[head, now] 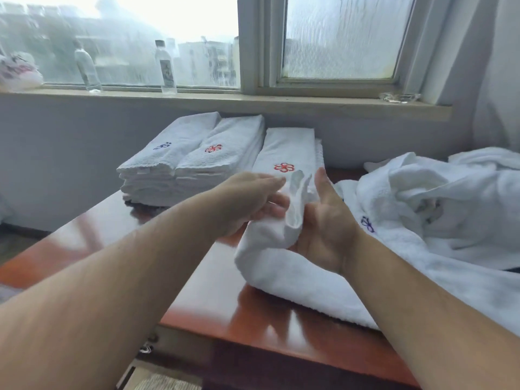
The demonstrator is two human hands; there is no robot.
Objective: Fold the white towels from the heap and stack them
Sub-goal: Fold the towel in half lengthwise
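Note:
Both hands hold up one end of a white towel (295,212) above the table; the rest of it sags onto the tabletop and runs right toward the heap. My left hand (253,198) pinches the towel's edge from the left. From the right, my right hand (323,229) grips it with the thumb pointing up and the fingers hidden behind the cloth. The heap of loose white towels (439,198) lies at the right. Three stacks of folded towels stand at the back: one with a blue logo (166,164), one with a red logo (219,159), and another with a red logo (287,150) just beyond my hands.
The glossy red-brown table (107,249) ends in a front edge near me. Behind the stacks runs a windowsill (253,104) carrying two clear bottles (87,68) (166,70), a plastic bag (17,71) at far left and a glass dish (399,97) at right.

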